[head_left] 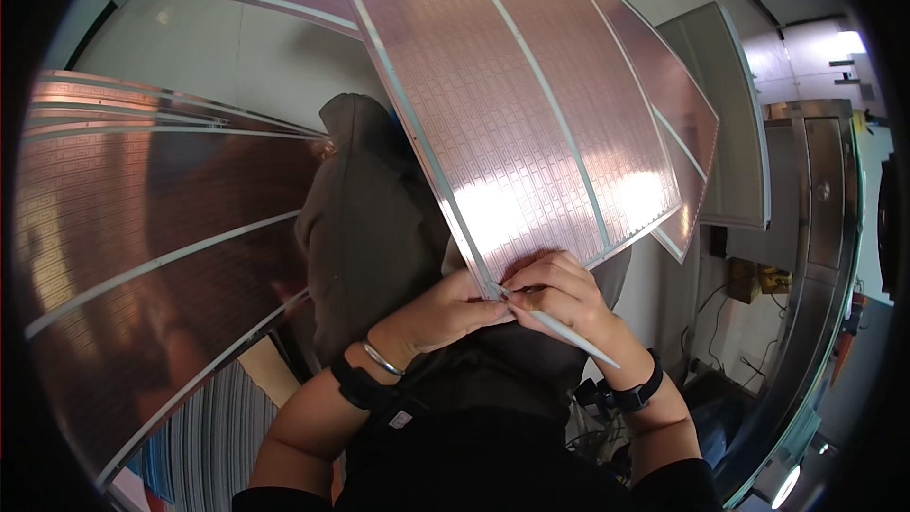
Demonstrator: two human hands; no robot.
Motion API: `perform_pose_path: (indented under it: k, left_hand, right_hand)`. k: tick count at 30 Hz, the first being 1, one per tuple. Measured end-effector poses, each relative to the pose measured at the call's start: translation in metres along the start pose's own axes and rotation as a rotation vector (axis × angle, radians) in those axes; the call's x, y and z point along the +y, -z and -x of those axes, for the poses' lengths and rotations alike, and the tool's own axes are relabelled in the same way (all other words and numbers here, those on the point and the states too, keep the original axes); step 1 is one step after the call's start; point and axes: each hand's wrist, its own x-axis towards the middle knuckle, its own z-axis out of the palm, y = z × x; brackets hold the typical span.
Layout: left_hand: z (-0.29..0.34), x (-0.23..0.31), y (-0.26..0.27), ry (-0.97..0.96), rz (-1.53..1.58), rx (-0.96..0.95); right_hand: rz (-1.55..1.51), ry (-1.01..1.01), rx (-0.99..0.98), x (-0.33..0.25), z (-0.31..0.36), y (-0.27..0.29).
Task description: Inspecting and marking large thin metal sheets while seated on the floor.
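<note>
I see the left hand pinching the near corner of a coppery patterned sheet that spreads away beyond the fingers. Beside it, the right hand's fingers grasp a slim white tool, its pointed end slanting back toward the wrist.

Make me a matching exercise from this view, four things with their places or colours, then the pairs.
Things:
1. White pointed tool
2. Silver bangle
3. Held sheet
4. Grey layered stack

Matches:
A. Lower left of the picture
B. Coppery with pale stripes
C. In the right hand
D. On the left wrist

Pairs: 1-C; 2-D; 3-B; 4-A.
</note>
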Motion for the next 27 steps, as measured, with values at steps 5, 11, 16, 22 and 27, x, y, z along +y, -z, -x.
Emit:
perform_pose_path:
  k: [5, 11, 16, 22, 27]
  left_hand:
    - [-0.0006, -0.0041, 0.0039, -0.005, -0.004, -0.004]
    - [0.0003, -0.0034, 0.0035, -0.003, -0.023, 0.007]
    - [0.0006, -0.0032, 0.0033, -0.020, 0.013, -0.027]
    - [-0.0011, -0.0077, 0.0061, -0.018, -0.008, 0.000]
    - [0.0013, -0.0046, 0.0046, -0.011, 0.013, -0.013]
  right_hand:
    - [0.017, -0.023, -0.003, -0.0016, 0.0001, -0.0014]
    - [0.040, -0.017, 0.026, -0.0020, -0.0001, -0.0046]
    - [-0.014, -0.041, 0.001, -0.0038, -0.0009, 0.0009]
    - [0.016, -0.039, 0.023, -0.0030, -0.0002, -0.0040]
    - [0.024, -0.061, 0.059, -0.0045, -0.0037, -0.0052]
